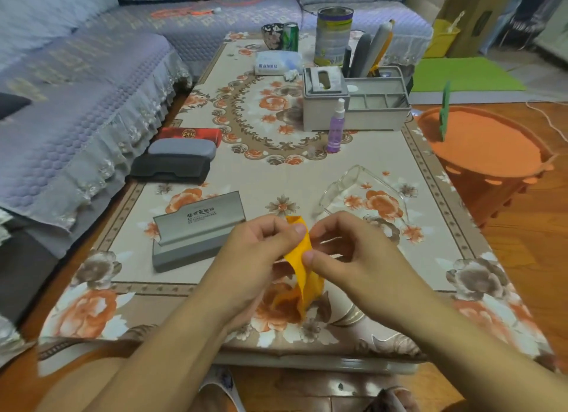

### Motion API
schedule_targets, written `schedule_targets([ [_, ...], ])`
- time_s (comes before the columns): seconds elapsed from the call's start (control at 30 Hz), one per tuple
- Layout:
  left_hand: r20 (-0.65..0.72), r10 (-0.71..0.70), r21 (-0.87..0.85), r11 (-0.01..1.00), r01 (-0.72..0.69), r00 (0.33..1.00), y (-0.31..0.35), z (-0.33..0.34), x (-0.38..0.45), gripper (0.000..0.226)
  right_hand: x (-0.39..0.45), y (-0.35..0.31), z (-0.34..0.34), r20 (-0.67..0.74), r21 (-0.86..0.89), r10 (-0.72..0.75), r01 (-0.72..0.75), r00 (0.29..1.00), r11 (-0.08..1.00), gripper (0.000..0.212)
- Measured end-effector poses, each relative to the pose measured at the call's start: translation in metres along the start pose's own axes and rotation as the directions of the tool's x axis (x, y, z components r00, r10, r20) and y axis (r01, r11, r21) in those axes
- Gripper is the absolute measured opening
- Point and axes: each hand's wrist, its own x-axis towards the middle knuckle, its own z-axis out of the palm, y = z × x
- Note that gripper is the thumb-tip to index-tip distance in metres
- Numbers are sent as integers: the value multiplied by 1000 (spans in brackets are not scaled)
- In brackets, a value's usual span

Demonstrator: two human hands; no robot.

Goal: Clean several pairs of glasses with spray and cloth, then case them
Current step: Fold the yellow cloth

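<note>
Both hands, left (pixel 261 245) and right (pixel 347 245), pinch an orange cloth (pixel 302 273) above the floral-covered surface (pixel 445 258); a sofa (pixel 76 104) flanks its left.

A tall tin (pixel 333 36) stands behind the grey organiser (pixel 356 104) (remotes upright in it), orange basket (pixel 479 153) alongside.

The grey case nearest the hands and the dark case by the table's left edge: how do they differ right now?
The grey case stands open, lid raised and showing printed text; the dark case is closed. The grey case lies alone near the left hand; the dark case has a lighter grey case resting on it. The grey case is pale, the dark case near black. Both are oblong cases lying on the floral tablecloth.
</note>
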Motion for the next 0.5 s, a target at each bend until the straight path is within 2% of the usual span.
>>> schedule_targets([
  [0.1, -27, 67, -48, 997, -68, 997, 1, 5, -3, 24, 0, -2, -1, 39, 87, -37, 34, 999, 996, 37],
  [0.2, -87, 79, -112, 990, -89, 993, 4, 5, -2, 28, -2, -2, -2, 169, -16, -101, 105, 980, 994, 68],
  [0.27, -114, 79, -123, 988, -93, 990, 4, 6, -1, 28, -3, -3, 1, 211, -65, -133, 149, 968, 987, 80],
  [0.3, -119, 78, -124, 988, -92, 990, 3, 7, 0, 28, -3, -4, 4, 190, -87, -152, 171, 970, 981, 80],
  [0.37, -116, 71, -121, 989, -85, 991, 4, 8, 0, 27, -2, -2, 7, 83, -138, -191, 201, 978, 970, 63],
  [0.43, -122, 72, -113, 990, -86, 990, 4, 7, 0, 26, 1, 1, 3, 12, -74, -176, 177, 984, 981, 39],
  [0.5, -135, 68, -120, 989, -85, 988, 4, 6, 1, 26, 3, 1, -1, 12, 13, -142, 142, 990, 990, 34],
])
